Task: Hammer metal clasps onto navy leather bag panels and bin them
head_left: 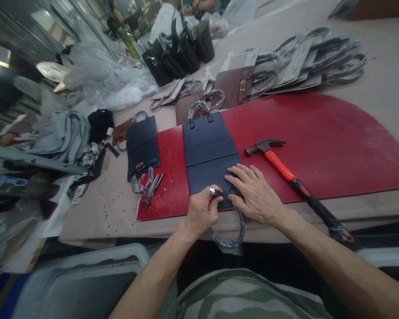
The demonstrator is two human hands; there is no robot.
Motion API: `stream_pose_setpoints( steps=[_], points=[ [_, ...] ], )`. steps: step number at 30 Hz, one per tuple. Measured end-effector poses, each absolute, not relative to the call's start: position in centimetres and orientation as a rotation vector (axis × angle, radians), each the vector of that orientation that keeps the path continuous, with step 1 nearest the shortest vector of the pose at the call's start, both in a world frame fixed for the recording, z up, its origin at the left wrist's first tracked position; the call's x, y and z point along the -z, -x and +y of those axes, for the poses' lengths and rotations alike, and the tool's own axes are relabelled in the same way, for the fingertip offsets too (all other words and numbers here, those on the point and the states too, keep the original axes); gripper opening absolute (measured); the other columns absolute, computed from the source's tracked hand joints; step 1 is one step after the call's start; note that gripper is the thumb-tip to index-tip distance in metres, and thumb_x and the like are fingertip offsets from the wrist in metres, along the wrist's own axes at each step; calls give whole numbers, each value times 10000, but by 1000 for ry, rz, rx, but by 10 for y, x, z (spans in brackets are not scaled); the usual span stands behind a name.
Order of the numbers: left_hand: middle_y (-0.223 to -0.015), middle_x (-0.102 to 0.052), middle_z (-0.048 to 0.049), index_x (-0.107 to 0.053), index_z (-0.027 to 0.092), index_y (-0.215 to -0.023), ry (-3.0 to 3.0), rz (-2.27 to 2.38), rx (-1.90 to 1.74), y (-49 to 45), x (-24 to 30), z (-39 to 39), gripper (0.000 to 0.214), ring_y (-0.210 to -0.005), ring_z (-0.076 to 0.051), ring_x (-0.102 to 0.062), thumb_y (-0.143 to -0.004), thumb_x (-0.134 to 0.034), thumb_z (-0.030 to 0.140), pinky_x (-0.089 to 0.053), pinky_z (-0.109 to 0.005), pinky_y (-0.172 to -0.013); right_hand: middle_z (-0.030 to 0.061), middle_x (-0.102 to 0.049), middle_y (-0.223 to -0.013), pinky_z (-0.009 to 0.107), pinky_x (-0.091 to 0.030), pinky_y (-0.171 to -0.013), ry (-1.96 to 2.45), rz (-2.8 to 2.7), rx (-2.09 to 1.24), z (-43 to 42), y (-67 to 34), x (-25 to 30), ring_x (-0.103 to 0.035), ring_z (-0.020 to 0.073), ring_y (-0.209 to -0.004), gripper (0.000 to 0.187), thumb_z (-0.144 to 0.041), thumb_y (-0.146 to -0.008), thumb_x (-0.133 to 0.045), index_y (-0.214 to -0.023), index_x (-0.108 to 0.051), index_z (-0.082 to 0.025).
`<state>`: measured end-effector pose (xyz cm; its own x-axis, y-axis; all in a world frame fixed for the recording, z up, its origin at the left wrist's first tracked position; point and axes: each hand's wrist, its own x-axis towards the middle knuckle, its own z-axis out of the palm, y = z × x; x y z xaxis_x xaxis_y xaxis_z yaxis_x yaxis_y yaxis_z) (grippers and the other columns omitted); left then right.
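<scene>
A navy leather bag panel (pixel 210 144), creased across its middle, lies on a red board in front of me. Plastic-wrapped handles stand out at its far and near ends; the near handle (pixel 228 243) hangs over the table's edge. Near the panel's lower end, my left hand (pixel 202 210) grips a short dark rod-like tool (pixel 215 192) with a shiny metal end. Its tip seems to meet the leather, though fingers partly hide it. My right hand (pixel 254 192) rests beside it, fingers spread and pressing the panel flat. To its right lies a claw hammer (pixel 279 164) with a red and black handle.
Left of the panel are another navy bag panel (pixel 142 146) and some metal tools (pixel 153 188). The red board (pixel 335 146) stretches rightward. Behind it lie brown bag panels (pixel 234 84), wrapped handles (pixel 335 57) and black bags (pixel 173 55). Plastic wrap (pixel 109 84) heaps at back left.
</scene>
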<state>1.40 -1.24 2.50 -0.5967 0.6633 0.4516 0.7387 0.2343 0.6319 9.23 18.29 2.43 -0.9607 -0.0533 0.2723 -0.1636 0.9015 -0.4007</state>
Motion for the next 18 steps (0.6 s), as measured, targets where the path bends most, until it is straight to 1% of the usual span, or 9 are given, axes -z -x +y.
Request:
stream_pose_setpoints(
  steps=[3,5,7,10,12,14,15,17,18],
  points=[
    [-954,-734,-58,-627,193,-1025,1387,-2404,1292,-12,-26,-13,127,-866,-171,-724,-952,-529,156,-584,-257,-796,164,-555,-1428,537,-365,-1132,-188,-2683,-846,193,-97,-27,-468,325,-1360,444,-408,-971,-507,-1329,-582,-156],
    [-938,-732,-55,-627,190,-1018,1389,-2401,1305,-11,-27,-13,122,-845,-169,-722,-950,-532,155,-581,-255,-785,170,-587,-1378,488,-434,-1078,-95,-2600,-878,205,-104,-32,-525,303,-1302,426,-402,-986,-482,-1318,-578,-154],
    [-936,-733,-54,-625,190,-1016,1379,-2403,1326,-10,-26,-12,117,-850,-171,-723,-947,-536,159,-580,-259,-792,187,-603,-1332,485,-474,-1013,96,-2588,-723,220,-115,-38,-559,323,-1239,410,-387,-980,-473,-1281,-596,-137],
    [-944,-737,-54,-619,194,-1015,1358,-2429,1357,-10,-26,-12,116,-876,-174,-728,-941,-538,158,-579,-260,-811,221,-627,-1207,501,-505,-881,398,-2692,-399,245,-135,-43,-596,373,-1092,419,-387,-931,-485,-1196,-627,-96],
    [-946,-739,-54,-615,197,-1018,1356,-2445,1366,-10,-25,-12,120,-880,-175,-730,-938,-538,152,-578,-260,-813,218,-636,-1093,477,-509,-772,560,-2801,-293,258,-145,-43,-611,376,-982,425,-410,-897,-501,-1152,-634,-97],
    [-945,-738,-57,-610,199,-1019,1360,-2449,1370,-10,-25,-12,118,-876,-180,-730,-937,-539,152,-578,-265,-808,190,-632,-994,429,-479,-662,691,-2898,-288,266,-148,-43,-611,343,-858,374,-421,-888,-503,-1081,-638,-131],
    [-943,-737,-59,-607,199,-1021,1363,-2448,1371,-10,-25,-12,117,-870,-182,-729,-938,-539,153,-578,-267,-801,170,-627,-946,401,-451,-619,748,-2925,-322,267,-148,-45,-600,316,-795,317,-412,-882,-510,-1019,-634,-154],
    [-942,-733,-63,-602,199,-1026,1368,-2441,1371,-10,-24,-12,114,-866,-188,-727,-942,-537,155,-576,-273,-793,119,-603,-820,349,-395,-562,883,-2932,-532,265,-143,-51,-552,251,-682,174,-359,-833,-565,-870,-590,-191],
    [-946,-732,-65,-600,198,-1026,1372,-2434,1367,-10,-23,-12,113,-870,-191,-726,-943,-537,155,-575,-276,-793,91,-580,-756,325,-375,-542,976,-2887,-779,263,-139,-55,-522,219,-638,132,-325,-789,-602,-815,-557,-204]
  ],
)
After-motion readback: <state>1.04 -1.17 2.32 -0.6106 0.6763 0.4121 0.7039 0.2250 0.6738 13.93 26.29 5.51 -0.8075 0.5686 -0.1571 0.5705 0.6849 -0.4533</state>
